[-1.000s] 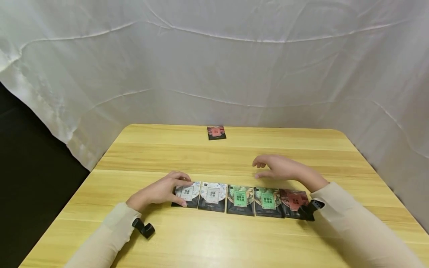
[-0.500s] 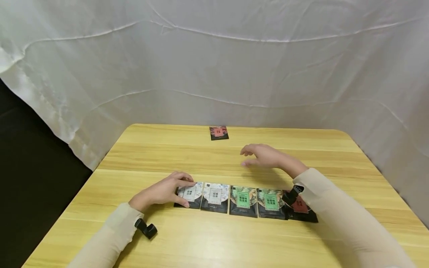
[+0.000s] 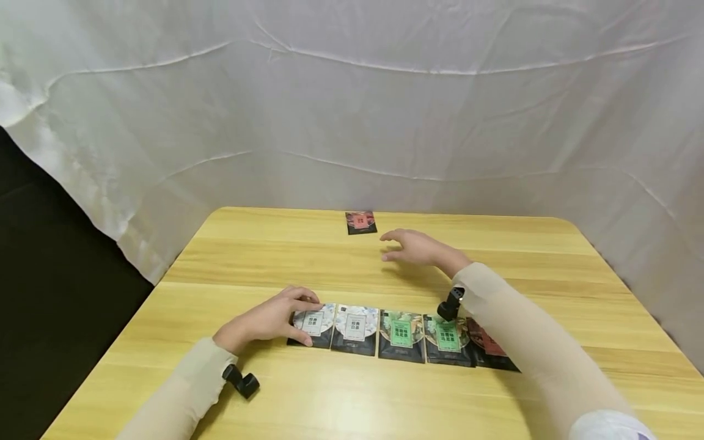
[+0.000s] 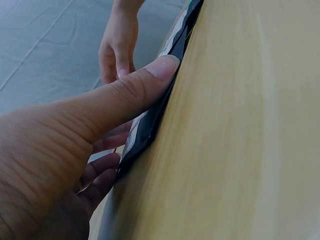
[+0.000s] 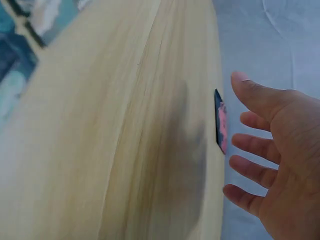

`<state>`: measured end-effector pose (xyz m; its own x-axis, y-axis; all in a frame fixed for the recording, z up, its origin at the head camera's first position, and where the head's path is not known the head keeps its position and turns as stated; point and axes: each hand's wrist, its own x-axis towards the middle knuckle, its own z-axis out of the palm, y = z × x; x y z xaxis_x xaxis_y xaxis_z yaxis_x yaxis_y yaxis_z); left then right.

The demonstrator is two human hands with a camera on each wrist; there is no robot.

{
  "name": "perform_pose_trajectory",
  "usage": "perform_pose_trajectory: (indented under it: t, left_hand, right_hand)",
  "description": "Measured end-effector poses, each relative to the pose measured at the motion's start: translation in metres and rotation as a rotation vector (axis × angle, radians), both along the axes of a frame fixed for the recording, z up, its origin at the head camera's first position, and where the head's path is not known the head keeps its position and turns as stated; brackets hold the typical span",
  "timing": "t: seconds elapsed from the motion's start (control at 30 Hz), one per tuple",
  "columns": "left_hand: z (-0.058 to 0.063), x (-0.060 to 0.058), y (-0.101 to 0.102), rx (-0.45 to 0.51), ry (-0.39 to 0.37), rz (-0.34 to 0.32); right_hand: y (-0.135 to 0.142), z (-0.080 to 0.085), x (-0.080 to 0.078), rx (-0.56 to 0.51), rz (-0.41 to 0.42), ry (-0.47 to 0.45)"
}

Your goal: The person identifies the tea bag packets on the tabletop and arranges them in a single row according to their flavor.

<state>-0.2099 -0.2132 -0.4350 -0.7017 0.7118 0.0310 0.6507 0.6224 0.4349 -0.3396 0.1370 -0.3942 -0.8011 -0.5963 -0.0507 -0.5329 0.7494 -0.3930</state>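
A row of flat sachets lies on the wooden table (image 3: pixel 330 397). From the left come two white-and-black sachets, the end one (image 3: pixel 321 324) and its neighbour (image 3: pixel 354 330), then two green-and-black sachets (image 3: pixel 401 336) and a red-and-black one (image 3: pixel 489 351), partly hidden by the right sleeve. My left hand (image 3: pixel 269 318) rests on the leftmost white sachet, its thumb on the near edge and its fingers around the far left side. Near the table's back edge lies another red-and-black sachet (image 3: pixel 361 222). My right hand (image 3: pixel 415 247) hovers short of it, fingers apart, holding nothing.
Behind the table hangs a pale grey cloth (image 3: pixel 352 122), with a dark area (image 3: pixel 55 275) to the left. Each sleeve carries a black wrist camera, the left (image 3: pixel 241 381) and the right (image 3: pixel 451 304); the right one is above the row.
My right hand has moved away from the row, forward and to the left, closer to the far red sachet. The right sleeve now covers more of the row's red sachet. My left hand stays put.
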Motion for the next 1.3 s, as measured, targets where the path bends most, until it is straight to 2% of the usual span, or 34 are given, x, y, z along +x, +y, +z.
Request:
perform_pose_trajectory:
  t: [0.2,0.4,0.67,0.9,1.17,1.3]
  left_hand:
    - [-0.001,0.006,-0.002,0.005,-0.016,0.022]
    - [-0.003,0.01,0.001,0.016,-0.038,0.034]
    - [-0.009,0.019,0.004,0.002,-0.064,0.028]
    - [-0.004,0.019,0.007,-0.004,-0.047,0.02]
    - [-0.003,0.018,0.011,-0.001,-0.024,0.008]
    - [-0.003,0.018,0.01,-0.005,-0.023,0.003]
  right_hand:
    - [-0.015,-0.012,-0.017,-0.027,-0.016,-0.024]
    - [-0.024,-0.021,-0.032,0.002,-0.057,-0.007]
    - [-0.038,-0.034,-0.036,0.083,-0.057,-0.01]
    - [-0.049,-0.031,-0.045,0.03,-0.063,-0.006]
    - [-0.048,-0.03,-0.052,0.079,-0.091,-0.06]
    - [-0.05,-0.03,-0.05,0.101,-0.08,-0.043]
